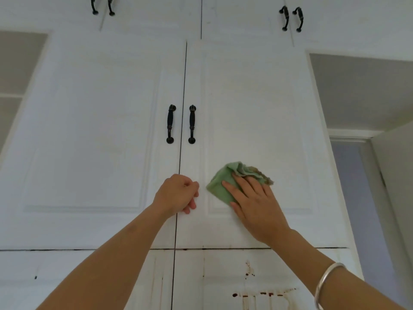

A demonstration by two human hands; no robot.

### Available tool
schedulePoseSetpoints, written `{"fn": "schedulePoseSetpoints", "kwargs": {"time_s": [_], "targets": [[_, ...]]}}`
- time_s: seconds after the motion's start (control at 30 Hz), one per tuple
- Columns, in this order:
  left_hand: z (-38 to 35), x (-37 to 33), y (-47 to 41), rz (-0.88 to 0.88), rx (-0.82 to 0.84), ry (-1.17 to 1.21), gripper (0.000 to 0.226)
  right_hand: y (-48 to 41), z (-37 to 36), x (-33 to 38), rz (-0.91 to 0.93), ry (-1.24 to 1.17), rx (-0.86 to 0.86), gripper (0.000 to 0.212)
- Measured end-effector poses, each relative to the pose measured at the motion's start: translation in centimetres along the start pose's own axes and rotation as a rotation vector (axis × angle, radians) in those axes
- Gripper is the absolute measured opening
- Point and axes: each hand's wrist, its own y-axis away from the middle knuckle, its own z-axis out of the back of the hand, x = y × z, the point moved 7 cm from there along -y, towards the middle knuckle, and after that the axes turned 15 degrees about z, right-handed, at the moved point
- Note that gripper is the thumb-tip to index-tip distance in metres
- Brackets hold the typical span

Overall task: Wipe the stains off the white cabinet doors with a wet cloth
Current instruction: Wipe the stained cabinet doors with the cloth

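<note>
Green cloth (220, 183) pressed flat on right door (257, 104) under spread right hand (252, 204); left hand (176, 194) curled empty, probably bracing.

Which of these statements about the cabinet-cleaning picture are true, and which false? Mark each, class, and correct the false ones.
1. The right hand presses the green cloth against the right door. True.
2. The left hand grips a handle. False: it rests curled by the seam, below the black handles.
3. Reddish-brown stains mark the lower door. True.
4. The bracelet is on the left wrist. False: it is on the right wrist.
</note>
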Motion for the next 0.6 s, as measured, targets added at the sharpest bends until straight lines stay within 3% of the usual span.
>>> {"fn": "schedulePoseSetpoints", "kwargs": {"time_s": [0.07, 0.17, 0.43, 0.6], "targets": [[-0.2, 0.0, -0.2, 0.000, 0.041, 0.025, 0.028, -1.8, -0.5, 0.5, 0.152, 0.092, -0.003, 0.052], [-0.2, 0.1, -0.4, -0.016, 0.069, 0.068, 0.029, -5.1, -1.3, 1.5, 0.278, 0.033, -0.019, 0.052], [0.0, 0.0, -1.1, -0.025, 0.111, 0.089, 0.031, -12.3, 0.1, -0.6, 0.071, -0.014, -0.177, 0.057], [0.3, 0.2, -1.4, 0.021, 0.222, 0.044, 0.032, -9.8, -0.9, 1.7, 0.108, -0.075, -0.166, 0.054]]}}
